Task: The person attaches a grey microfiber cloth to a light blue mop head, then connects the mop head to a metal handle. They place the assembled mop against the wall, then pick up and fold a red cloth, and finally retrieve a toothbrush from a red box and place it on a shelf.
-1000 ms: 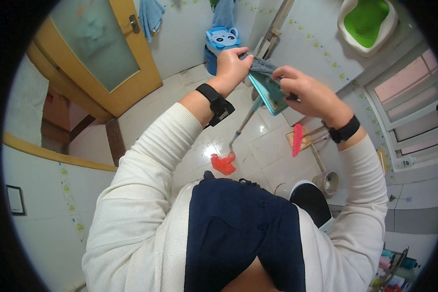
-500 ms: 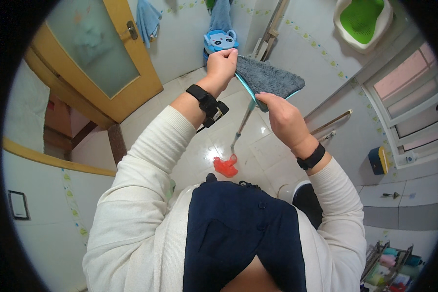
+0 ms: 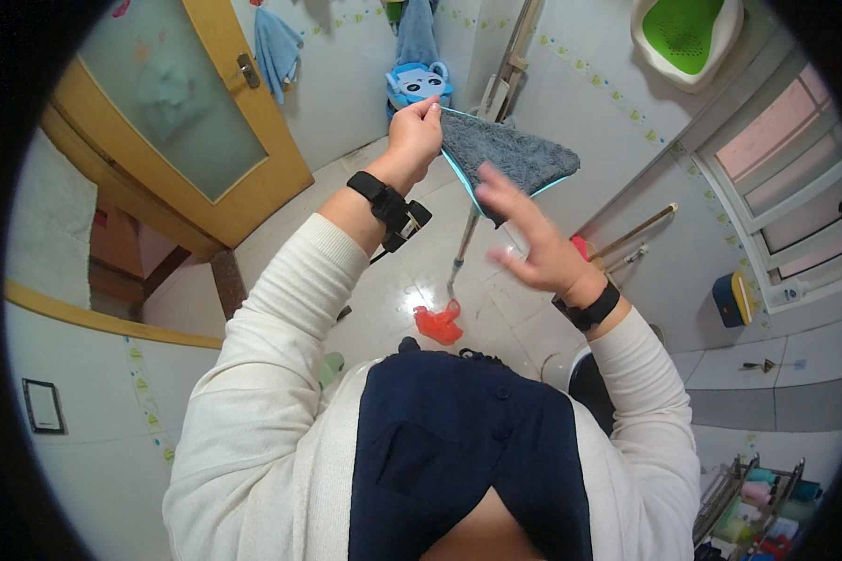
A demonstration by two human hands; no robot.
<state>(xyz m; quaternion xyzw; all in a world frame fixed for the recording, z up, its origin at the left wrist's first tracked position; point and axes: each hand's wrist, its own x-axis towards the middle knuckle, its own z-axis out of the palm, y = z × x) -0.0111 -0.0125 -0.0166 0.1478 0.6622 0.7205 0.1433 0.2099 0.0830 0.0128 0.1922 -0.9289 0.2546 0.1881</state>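
Observation:
A triangular mop head with a fluffy grey pad [image 3: 519, 154] and a light-blue rim is raised in front of me, pad side up. Its metal pole [image 3: 464, 245] slants down toward the floor beneath it. My left hand [image 3: 413, 138] pinches the left corner of the mop head. Close to its near corner is my right hand [image 3: 538, 238], fingers apart and a little blurred, holding nothing. Whether a fingertip still brushes the pad cannot be made out.
On the tiled floor lies a red plastic bag [image 3: 438, 323] near my feet. A wooden door [image 3: 267, 154] stands at the left. Beyond the mop is a blue cartoon-faced container [image 3: 418, 86]. Along the right wall are a pole [image 3: 638, 232] and a blue-and-yellow box [image 3: 732, 301].
My right hand has let go of the mop head's near corner, and its fingers have spread. My left hand, still gripping its corner, has shifted slightly left along with the mop head.

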